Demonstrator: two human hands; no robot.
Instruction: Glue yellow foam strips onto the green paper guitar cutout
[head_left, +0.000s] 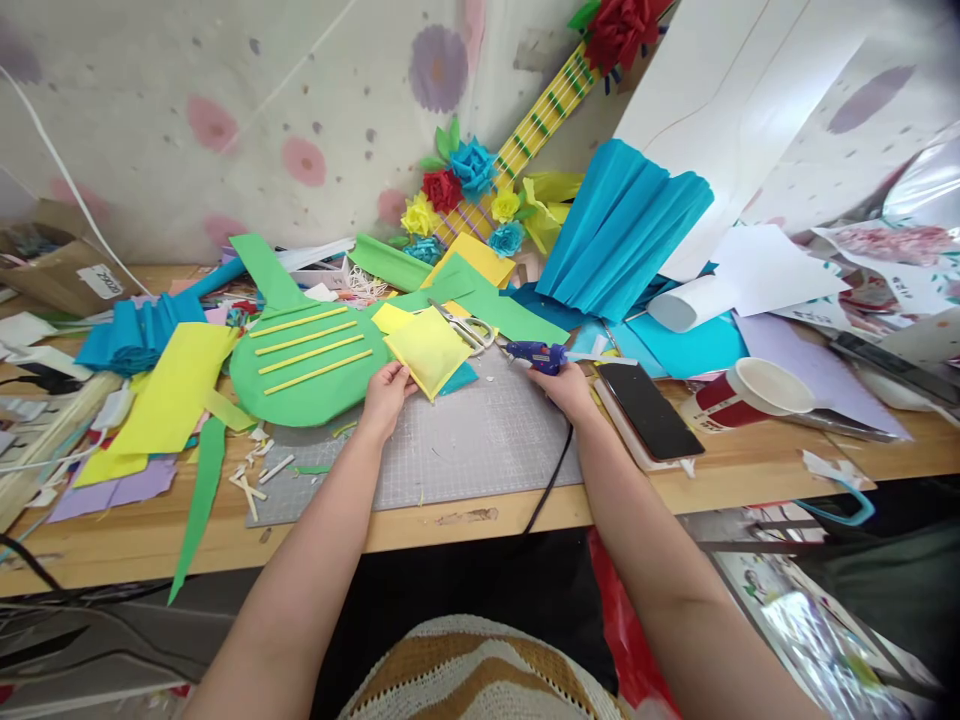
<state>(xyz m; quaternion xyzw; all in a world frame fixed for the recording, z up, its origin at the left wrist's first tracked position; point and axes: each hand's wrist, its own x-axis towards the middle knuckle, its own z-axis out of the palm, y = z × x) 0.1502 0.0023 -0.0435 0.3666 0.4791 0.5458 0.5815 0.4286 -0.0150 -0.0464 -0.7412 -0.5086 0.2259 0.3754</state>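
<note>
My left hand (386, 398) pinches the near left edge of a yellow paper square (429, 352), which is tilted above the cutting mat. In my right hand (564, 388) is a blue hot glue gun (536, 354), its nozzle pointing left toward the square and apart from it. A white glue stick (600, 359) sticks out of its back end. Silver scissors (469, 330) lie just behind the square. To the left rests a green paper guitar shape (315, 365) with several yellow strips across it.
A grey cutting mat (480, 450) covers the table's front middle. At the right are a black phone (651, 408) and a paper cup (750, 395). Pleated blue paper (622, 235) and a flower-decorated yellow guitar (544, 115) stand behind. Yellow paper (174, 390) and scraps lie left.
</note>
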